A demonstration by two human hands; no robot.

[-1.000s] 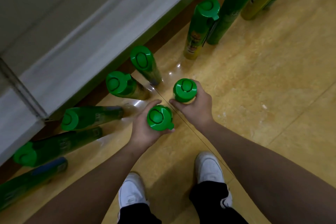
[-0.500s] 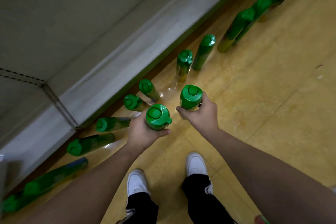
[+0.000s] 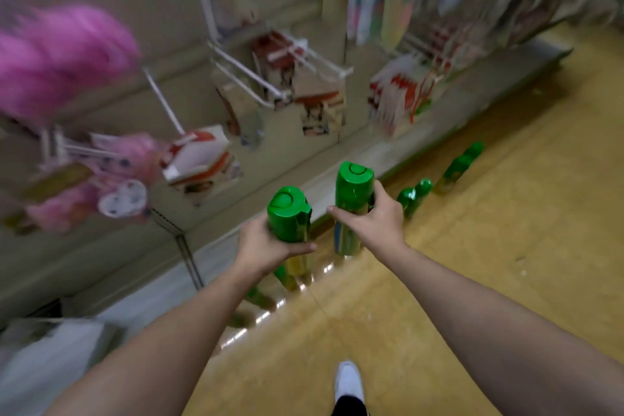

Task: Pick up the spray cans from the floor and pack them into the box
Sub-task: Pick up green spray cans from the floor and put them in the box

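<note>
Even indoor light; heavy motion blur on shelves (image 3: 287, 84); glare streaks on floor (image 3: 506, 246); wide-angle edge stretch

Spray cans (image 3: 409, 201) upright on yellow floor (image 3: 506, 280)

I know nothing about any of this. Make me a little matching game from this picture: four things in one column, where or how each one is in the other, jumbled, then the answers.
Things
1. left hand
2. white shoe
3. pink fluffy item
4. unpicked spray cans

Place or state
A. hanging at upper left
B. grips a green-capped spray can
C. along the shelf base, at right
D. at the bottom edge, on the yellow floor

Pairs: 1-B, 2-D, 3-A, 4-C
</note>
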